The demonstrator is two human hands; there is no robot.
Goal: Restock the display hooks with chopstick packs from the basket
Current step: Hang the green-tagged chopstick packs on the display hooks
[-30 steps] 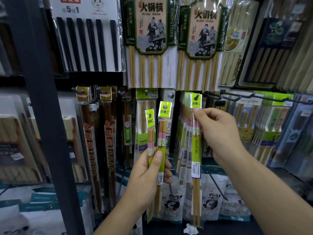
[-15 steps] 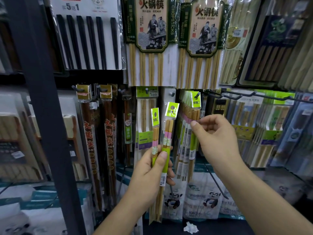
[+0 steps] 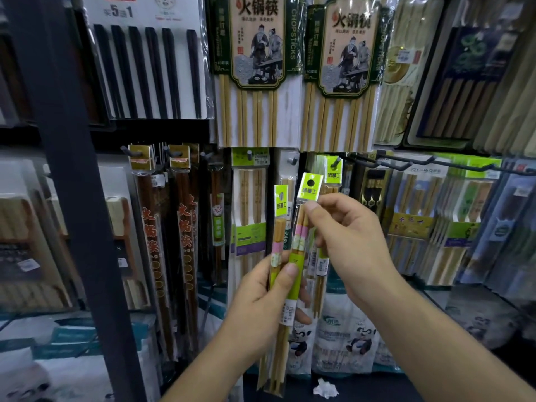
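1. Two hands are counted: a left hand [image 3: 261,303] and a right hand [image 3: 352,242].
2. Two slim green-headed packs [image 3: 280,227] [image 3: 301,236] are held between them.
3. Two large hot-pot chopstick packs [image 3: 252,44] [image 3: 348,50] are hung above.
4. Six black chopsticks [image 3: 136,68] are seen in one white-backed pack [image 3: 182,68].
5. One crumpled paper scrap [image 3: 325,388] is seen below.

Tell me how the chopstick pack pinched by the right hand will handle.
The chopstick pack is probably stiff: wooden sticks run its length. Its glossy sleeve may slip, so the right hand's pinch below the green tag seems sensible. Slim, so likely light.
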